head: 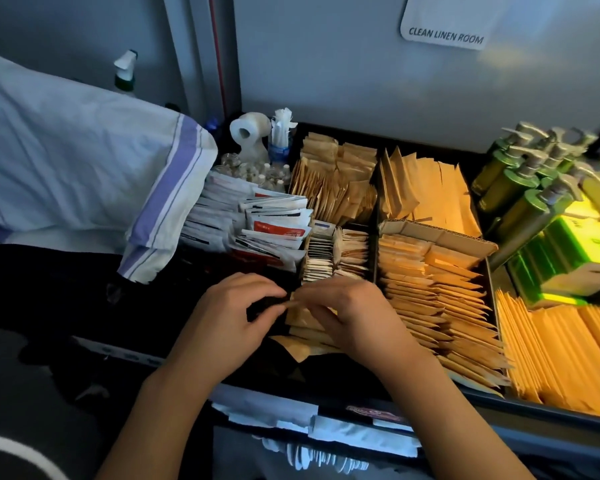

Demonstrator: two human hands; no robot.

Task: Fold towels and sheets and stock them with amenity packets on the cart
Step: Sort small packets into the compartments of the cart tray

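Over the cart tray [326, 396], two hands (left [229, 317], right [357, 320]) pinch one small stack of brown packets [300, 320].

I'm standing at a hotel housekeeping station, right outside the linen store: the door sign [444, 31] in front of me reads "CLEAN LINEN ROOM". My housekeeping cart [329, 415] is packed with rows of kraft amenity packets [440, 289], white sachets [267, 216], green pump bottles [520, 178], a toilet roll [248, 131], and folded striped linen [94, 168] piled at the left.
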